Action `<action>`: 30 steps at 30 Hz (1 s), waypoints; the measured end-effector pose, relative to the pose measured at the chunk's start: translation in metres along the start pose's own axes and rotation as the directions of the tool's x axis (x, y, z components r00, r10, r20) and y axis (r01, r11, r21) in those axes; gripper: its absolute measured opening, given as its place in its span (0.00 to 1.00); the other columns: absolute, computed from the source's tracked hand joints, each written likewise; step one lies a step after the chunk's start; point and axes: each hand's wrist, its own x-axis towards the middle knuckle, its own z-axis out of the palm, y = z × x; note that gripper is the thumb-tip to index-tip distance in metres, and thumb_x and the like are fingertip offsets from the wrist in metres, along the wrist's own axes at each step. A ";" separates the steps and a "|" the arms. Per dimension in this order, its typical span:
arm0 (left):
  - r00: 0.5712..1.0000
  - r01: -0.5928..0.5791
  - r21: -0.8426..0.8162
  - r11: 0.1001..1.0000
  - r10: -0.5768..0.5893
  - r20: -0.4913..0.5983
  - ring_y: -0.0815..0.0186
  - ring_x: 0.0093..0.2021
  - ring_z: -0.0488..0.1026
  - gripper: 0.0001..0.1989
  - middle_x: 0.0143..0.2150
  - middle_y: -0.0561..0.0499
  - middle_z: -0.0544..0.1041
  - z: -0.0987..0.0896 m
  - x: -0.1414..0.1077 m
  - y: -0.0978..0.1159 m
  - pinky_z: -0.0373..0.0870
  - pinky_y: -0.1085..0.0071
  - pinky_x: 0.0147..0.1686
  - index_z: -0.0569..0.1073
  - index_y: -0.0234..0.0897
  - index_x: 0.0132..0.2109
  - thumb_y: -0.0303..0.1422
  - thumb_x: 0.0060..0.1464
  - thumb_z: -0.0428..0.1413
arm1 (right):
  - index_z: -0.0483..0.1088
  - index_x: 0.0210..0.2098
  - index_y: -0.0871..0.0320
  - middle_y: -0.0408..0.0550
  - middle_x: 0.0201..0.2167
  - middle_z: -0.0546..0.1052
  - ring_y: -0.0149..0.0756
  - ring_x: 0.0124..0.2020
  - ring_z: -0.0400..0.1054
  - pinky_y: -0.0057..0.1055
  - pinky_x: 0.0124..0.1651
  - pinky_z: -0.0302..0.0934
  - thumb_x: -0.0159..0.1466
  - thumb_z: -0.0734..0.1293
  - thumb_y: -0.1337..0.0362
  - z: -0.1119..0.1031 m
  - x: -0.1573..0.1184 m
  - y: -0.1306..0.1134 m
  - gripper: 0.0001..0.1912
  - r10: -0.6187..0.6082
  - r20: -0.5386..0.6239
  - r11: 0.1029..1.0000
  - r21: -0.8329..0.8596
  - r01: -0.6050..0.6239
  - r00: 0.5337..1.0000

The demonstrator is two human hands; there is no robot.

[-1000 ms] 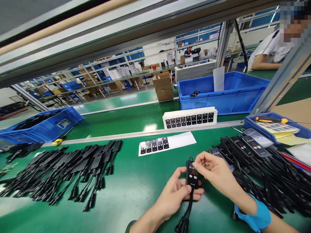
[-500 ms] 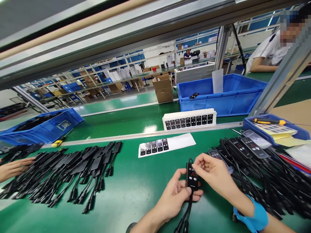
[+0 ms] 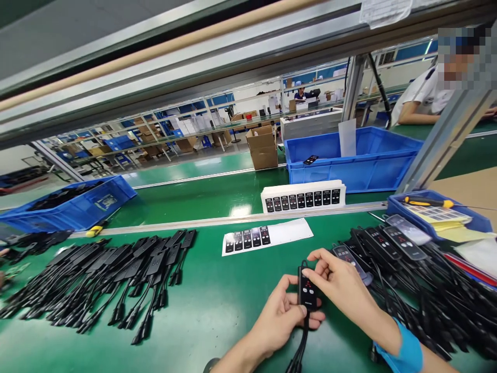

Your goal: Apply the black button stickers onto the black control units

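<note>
My left hand (image 3: 277, 316) is closed around a small black controller (image 3: 308, 298) with a hanging loop at the top and cables trailing down. Its face carries a glossy black label with red marks and two pale buttons. At the upper end of that face presses the thumb of my right hand (image 3: 337, 277), its other fingers curled close to the edge. A white sheet with several black labels (image 3: 287, 231) lies beyond my hands. To the right is a pile of cabled controllers (image 3: 380, 243), some with labelled faces showing.
Many black cabled controllers (image 3: 132, 267) spread over the left of the green table. A stack of label sheets (image 3: 303, 197) stands behind the loose sheet. Blue bins (image 3: 349, 176) sit at the back and left. A tray with a screwdriver (image 3: 429, 201) is at right; another person sits beyond.
My right thumb has moved from the label's upper right edge onto its top part. A co-worker's hand at the left has drawn back from the pile, nearly out of view.
</note>
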 end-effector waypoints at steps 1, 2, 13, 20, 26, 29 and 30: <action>1.000 -0.009 -0.008 1.000 0.009 0.001 0.58 0.39 0.78 0.24 0.41 0.42 0.77 0.000 0.000 0.000 0.71 0.59 0.43 0.61 0.36 0.45 0.36 0.46 0.64 | 0.67 0.39 0.53 0.39 0.23 0.69 0.32 0.20 0.63 0.29 0.25 0.60 0.60 0.66 0.58 0.001 0.000 0.002 0.09 -0.012 -0.020 1.000 -0.020 0.012 1.000; 1.000 -0.021 -0.018 1.000 0.021 0.004 0.58 0.38 0.78 0.23 0.41 0.42 0.77 0.001 0.000 0.000 0.72 0.60 0.42 0.61 0.36 0.45 0.36 0.46 0.64 | 0.67 0.41 0.53 0.41 0.26 0.69 0.33 0.22 0.63 0.30 0.26 0.61 0.60 0.66 0.57 0.003 -0.001 0.004 0.11 -0.028 -0.048 0.999 -0.039 0.026 0.998; 0.990 -0.121 -0.262 0.958 0.135 0.039 0.58 0.34 0.79 0.19 0.35 0.44 0.79 -0.011 0.007 -0.012 0.74 0.64 0.33 0.64 0.35 0.47 0.31 0.46 0.57 | 0.58 0.60 0.55 0.53 0.55 0.68 0.46 0.53 0.64 0.39 0.54 0.62 0.56 0.67 0.62 0.021 -0.012 0.007 0.32 -0.064 0.225 0.982 0.189 0.021 0.972; 0.988 -0.153 -0.244 0.958 0.156 -0.007 0.61 0.30 0.79 0.17 0.31 0.48 0.78 -0.012 0.014 -0.021 0.72 0.73 0.26 0.63 0.37 0.48 0.42 0.58 0.54 | 0.41 0.68 0.54 0.54 0.61 0.62 0.44 0.57 0.62 0.39 0.58 0.59 0.56 0.68 0.59 0.020 -0.015 0.006 0.47 -0.022 0.433 0.881 0.434 -0.187 0.901; 0.979 -0.199 -0.070 0.977 0.202 0.028 0.63 0.24 0.78 0.23 0.30 0.50 0.77 -0.018 0.021 -0.036 0.71 0.78 0.20 0.60 0.40 0.49 0.49 0.56 0.54 | 0.51 0.66 0.67 0.60 0.55 0.69 0.46 0.57 0.62 0.43 0.61 0.52 0.63 0.56 0.51 0.022 -0.010 0.010 0.37 -0.004 0.322 0.970 0.230 -0.074 0.947; 0.980 -0.191 0.003 0.982 0.191 0.050 0.65 0.22 0.77 0.22 0.29 0.52 0.76 -0.019 0.020 -0.035 0.69 0.80 0.18 0.60 0.40 0.49 0.50 0.56 0.53 | 0.47 0.66 0.71 0.62 0.47 0.74 0.45 0.44 0.70 0.42 0.52 0.62 0.64 0.53 0.52 0.026 -0.013 0.010 0.38 -0.054 0.333 0.988 0.155 0.002 0.941; 0.982 -0.181 0.026 0.983 0.180 0.057 0.65 0.23 0.78 0.22 0.30 0.52 0.76 -0.020 0.019 -0.033 0.70 0.80 0.19 0.59 0.40 0.50 0.49 0.57 0.53 | 0.46 0.66 0.72 0.62 0.47 0.74 0.45 0.42 0.70 0.41 0.49 0.63 0.65 0.52 0.52 0.026 -0.014 0.010 0.38 -0.069 0.329 0.991 0.135 0.025 0.942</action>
